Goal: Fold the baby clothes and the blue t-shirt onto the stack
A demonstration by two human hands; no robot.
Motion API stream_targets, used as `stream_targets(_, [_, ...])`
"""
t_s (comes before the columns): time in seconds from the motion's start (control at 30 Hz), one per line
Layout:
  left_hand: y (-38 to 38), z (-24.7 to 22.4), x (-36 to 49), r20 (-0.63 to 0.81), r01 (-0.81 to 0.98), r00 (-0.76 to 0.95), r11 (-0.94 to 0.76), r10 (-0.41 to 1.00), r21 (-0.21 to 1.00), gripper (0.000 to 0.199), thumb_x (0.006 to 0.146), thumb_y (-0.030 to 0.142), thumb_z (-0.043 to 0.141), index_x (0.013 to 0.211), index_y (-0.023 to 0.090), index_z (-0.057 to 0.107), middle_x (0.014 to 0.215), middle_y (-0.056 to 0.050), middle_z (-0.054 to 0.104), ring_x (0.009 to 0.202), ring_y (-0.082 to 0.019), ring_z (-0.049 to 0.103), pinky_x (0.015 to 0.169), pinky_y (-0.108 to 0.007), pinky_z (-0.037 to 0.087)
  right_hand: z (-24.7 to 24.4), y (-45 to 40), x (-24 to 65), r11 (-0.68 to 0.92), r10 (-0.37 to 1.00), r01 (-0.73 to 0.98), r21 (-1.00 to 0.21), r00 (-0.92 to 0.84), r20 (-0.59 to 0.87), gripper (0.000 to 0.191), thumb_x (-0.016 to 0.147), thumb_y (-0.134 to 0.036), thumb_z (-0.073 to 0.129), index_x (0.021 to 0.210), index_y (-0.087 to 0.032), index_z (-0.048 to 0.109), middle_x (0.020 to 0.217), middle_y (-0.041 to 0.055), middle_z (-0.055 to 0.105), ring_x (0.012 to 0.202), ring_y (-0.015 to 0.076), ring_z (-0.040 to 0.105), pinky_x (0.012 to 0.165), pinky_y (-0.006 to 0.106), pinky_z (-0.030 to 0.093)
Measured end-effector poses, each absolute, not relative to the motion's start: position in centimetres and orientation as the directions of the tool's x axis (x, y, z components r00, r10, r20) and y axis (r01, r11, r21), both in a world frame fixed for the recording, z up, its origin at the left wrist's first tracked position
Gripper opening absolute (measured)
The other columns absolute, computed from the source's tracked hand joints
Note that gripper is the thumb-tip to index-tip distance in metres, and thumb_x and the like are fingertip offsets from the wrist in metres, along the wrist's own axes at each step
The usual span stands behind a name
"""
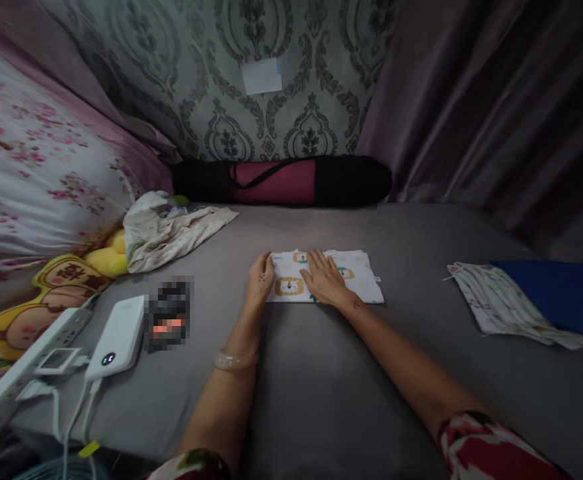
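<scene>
A white cloth printed with lion faces lies folded into a flat rectangle on the grey sheet. My right hand rests palm down on its middle, fingers spread and pointing away from me. At the cloth's left edge is my left hand, turned on its side with the fingers close together along the edge. Whether those fingers pinch the fabric cannot be made out.
A white power bank, cables and a power strip lie at the left, beside a blurred dark item. Behind them is a crumpled cloth. A long black and red bag lies along the wall. Folded fabrics lie at right.
</scene>
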State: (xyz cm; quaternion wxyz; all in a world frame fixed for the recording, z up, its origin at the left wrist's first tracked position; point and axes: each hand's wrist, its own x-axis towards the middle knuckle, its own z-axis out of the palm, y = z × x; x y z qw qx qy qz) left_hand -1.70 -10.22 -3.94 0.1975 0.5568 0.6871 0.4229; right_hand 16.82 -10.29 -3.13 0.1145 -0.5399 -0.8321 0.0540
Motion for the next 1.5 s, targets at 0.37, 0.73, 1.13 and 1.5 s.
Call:
stream_targets(0.37, [-10.2, -3.4, -3.1, 0.121, 0.469, -0.496, 0.148, 0.860, 0.871, 0.041, 0.085, 0.013, 0.034, 0.114, 0.012, 0.062, 0.117, -0.011, 0.067, 0.112, -0.019, 0.060, 0.100, -0.034, 0.046, -3.0, -9.8, 15.2, 0.387, 0.921, 0.907, -0.169, -0.372, 0.113, 0.062, 0.096, -0.039, 0.023, 0.146, -0.003, 0.031, 0.154, 0.0160, 0.026, 0.143, 0.0278, 0.019, 0.116, 0.046, 0.011])
stream_targets(0.73, [-10.6, -4.2, -3.4, 0.177, 0.664, -0.491, 0.236, 0.853, 0.709, 0.034, 0.088, 0.023, 0.041, 0.107, 0.014, 0.066, 0.105, -0.013, 0.069, 0.101, -0.023, 0.061, 0.096, -0.040, 0.044, -4.2, -10.4, 12.3, 0.464, 0.884, 0.867, -0.180, -0.440, 0.158, 0.063, 0.097, -0.039, 0.025, 0.145, 0.000, 0.032, 0.154, 0.0166, 0.026, 0.144, 0.0247, 0.017, 0.117, 0.042, 0.007])
stream_targets(1.13, [-10.5, -2.5, -2.0, -0.014, 0.728, -0.516, 0.448, 0.856, 0.519, 0.035, 0.086, 0.045, 0.050, 0.100, 0.022, 0.073, 0.114, -0.013, 0.062, 0.114, -0.031, 0.050, 0.095, -0.041, 0.038, -3.2, -9.6, 12.6, 0.472, 0.879, 0.848, -0.241, -0.474, 0.054, 0.061, 0.097, -0.039, 0.023, 0.146, -0.003, 0.032, 0.155, 0.0163, 0.024, 0.144, 0.0253, 0.015, 0.117, 0.043, 0.011])
stream_targets(1.5, [-9.4, -3.1, -2.5, 0.046, 0.655, -0.462, 0.306, 0.886, 0.691, 0.020, 0.087, 0.035, 0.053, 0.095, 0.023, 0.067, 0.102, -0.005, 0.069, 0.104, -0.023, 0.058, 0.093, -0.040, 0.036, -2.6, -9.9, 12.1, 0.450, 0.893, 0.863, -0.229, -0.430, 0.134, 0.058, 0.097, -0.035, 0.028, 0.145, -0.003, 0.033, 0.154, 0.0178, 0.024, 0.144, 0.0278, 0.017, 0.116, 0.045, 0.011])
